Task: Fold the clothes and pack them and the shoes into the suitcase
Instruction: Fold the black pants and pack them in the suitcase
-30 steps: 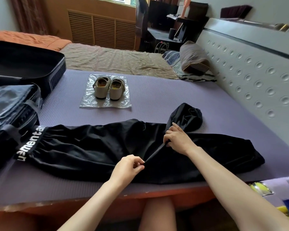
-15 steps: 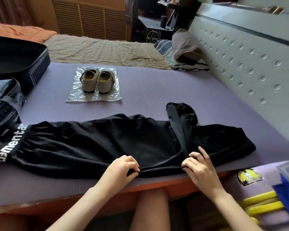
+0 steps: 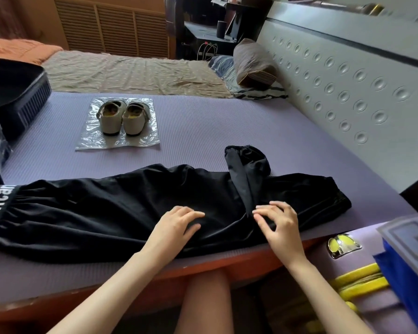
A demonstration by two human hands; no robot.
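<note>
Black trousers lie flat across the near part of a purple mat. Their long axis runs left to right. The waistband, with white lettering, is at the far left and the leg ends are at the right. One leg is folded back, and its gathered cuff points away from the person, towards the headboard.

The trousers' near edge runs close along the mat's front edge, above the orange bed frame. Beyond the trousers, a broad strip of bare mat stretches to the shoes. The pair stands side by side on a clear plastic sheet, toes towards the person, well apart from the trousers. To the right, bare mat runs up to the headboard.

The open dark suitcase sits at the mat's left edge, near the waistband. Whether the two touch cannot be told.

The left hand rests palm down on the middle of the trousers, fingers nearly straight and spread, gripping nothing. The right hand is just beside it, at the base of the folded-back leg. Its fingers are loosely bent and apart, their tips on the fabric, with no clear pinch.

A pillow lies against the headboard, further back.
</note>
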